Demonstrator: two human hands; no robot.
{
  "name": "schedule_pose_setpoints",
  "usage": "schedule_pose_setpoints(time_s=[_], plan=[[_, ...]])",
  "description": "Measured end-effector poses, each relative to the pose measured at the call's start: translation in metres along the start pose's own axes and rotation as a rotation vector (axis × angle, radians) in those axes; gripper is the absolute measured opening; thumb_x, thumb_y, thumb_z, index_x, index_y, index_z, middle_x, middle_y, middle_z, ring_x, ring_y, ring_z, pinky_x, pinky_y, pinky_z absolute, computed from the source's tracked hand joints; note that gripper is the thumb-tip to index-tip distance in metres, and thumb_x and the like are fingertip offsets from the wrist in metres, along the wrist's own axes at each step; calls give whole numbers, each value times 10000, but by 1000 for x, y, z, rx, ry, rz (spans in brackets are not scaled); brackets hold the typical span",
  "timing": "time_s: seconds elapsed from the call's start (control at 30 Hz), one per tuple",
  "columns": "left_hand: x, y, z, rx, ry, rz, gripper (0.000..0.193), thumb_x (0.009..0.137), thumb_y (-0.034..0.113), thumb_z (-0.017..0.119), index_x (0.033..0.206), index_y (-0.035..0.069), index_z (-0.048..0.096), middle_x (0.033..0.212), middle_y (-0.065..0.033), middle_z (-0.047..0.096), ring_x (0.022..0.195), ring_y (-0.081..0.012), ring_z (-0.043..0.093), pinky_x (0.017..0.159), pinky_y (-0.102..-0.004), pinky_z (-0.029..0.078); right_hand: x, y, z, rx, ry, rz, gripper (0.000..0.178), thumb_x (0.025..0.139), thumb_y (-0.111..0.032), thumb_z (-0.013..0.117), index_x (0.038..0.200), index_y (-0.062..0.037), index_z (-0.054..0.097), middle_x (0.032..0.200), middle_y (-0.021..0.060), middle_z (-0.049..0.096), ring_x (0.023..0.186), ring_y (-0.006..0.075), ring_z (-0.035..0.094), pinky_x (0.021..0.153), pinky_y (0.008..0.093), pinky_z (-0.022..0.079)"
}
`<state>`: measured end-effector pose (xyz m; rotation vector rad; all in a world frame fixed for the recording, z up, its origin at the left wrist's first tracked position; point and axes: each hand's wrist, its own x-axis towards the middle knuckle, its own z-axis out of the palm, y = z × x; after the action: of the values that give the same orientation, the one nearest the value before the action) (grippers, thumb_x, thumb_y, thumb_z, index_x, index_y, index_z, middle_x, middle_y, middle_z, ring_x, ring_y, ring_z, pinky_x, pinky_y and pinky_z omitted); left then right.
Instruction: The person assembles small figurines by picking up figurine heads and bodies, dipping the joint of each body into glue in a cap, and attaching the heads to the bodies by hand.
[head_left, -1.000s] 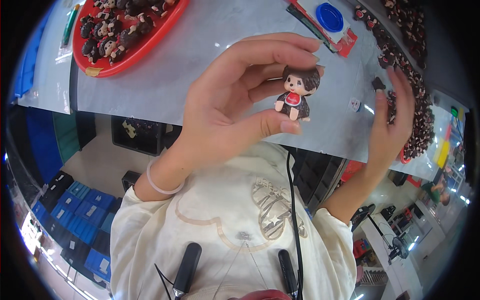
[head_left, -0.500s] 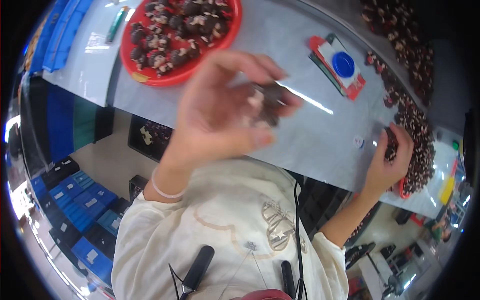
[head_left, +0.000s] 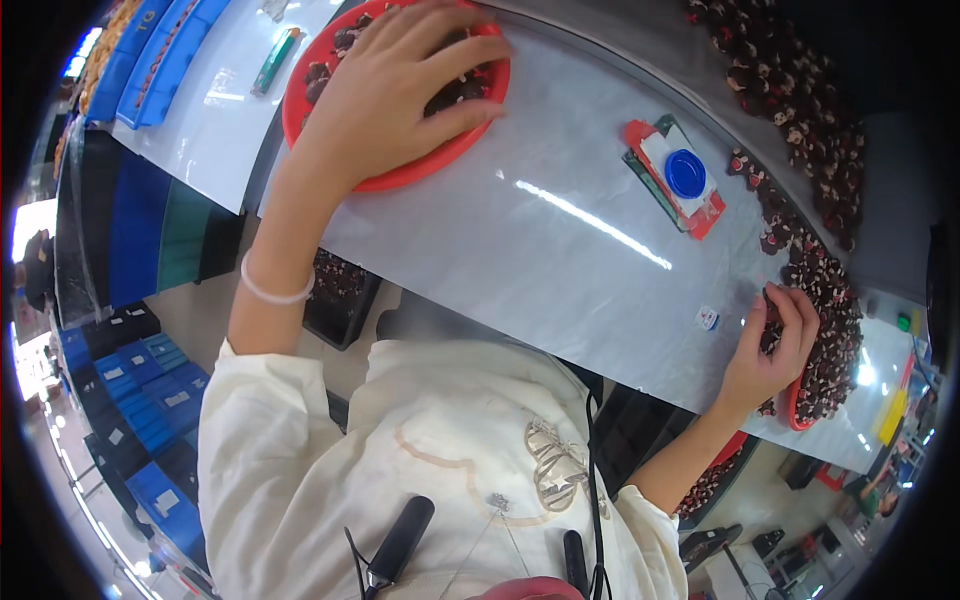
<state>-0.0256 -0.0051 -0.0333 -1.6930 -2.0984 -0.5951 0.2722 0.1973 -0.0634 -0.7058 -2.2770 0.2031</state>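
My left hand [head_left: 385, 95] reaches over a round red basin [head_left: 425, 168] at the upper left, palm down, its fingers spread and thumb apart. Beneath the fingers lie small dark brown pieces [head_left: 460, 92] with cream and red parts; nothing shows in the grip, though the palm's underside is hidden. At the right, my right hand [head_left: 772, 360] is curled round a small dark brown piece [head_left: 770, 336], mostly covered by the fingers. It rests beside a long heap of similar pieces [head_left: 828, 320], too small to tell their kind.
A blue round lid [head_left: 686, 174] sits on a red, white and green stack on the grey-white table [head_left: 520, 260]. More pieces [head_left: 790, 110] lie beyond a raised edge. A green slim object [head_left: 275, 62] and blue trays [head_left: 175, 60] are at the left. Below stands a black crate [head_left: 340, 305].
My left hand, which held a dark brown and cream piece over the table's front, has moved up and left over the basin and spread its fingers. My right hand stays by the heap.
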Motion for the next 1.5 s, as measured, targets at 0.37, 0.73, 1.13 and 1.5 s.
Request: schedule_pose_setpoints(time_s=[0.37,0.73,1.13,1.5], plan=[[-21,-13,-19,282,-52,-622,208,855,223,535,1040,148,598,958,-98,589,813,-261,602,698,-356,470,1,-2,0,44,3,-16,153,721,19,616,872,-6,623,919,109,564,812,232,558,695,316,455],[-9,-10,-22,-51,-183,-359,188,889,153,466,1009,46,562,996,-145,554,908,-335,542,781,-387,428,0,2,1,159,18,4,170,722,55,608,879,-4,630,930,120,558,773,191,557,566,238,477],[145,-47,66,34,-289,-147,182,794,132,516,927,58,617,857,-177,621,803,-325,594,717,-378,458,-2,4,-4,63,50,-18,218,703,71,618,905,-5,643,995,136,574,849,235,586,666,277,492],[116,-12,25,-682,-488,-338,252,741,163,634,976,75,608,947,-131,631,872,-282,587,769,-362,452,-11,-2,-8,371,18,140,278,722,94,613,988,37,556,1040,136,514,878,175,544,727,258,469]])
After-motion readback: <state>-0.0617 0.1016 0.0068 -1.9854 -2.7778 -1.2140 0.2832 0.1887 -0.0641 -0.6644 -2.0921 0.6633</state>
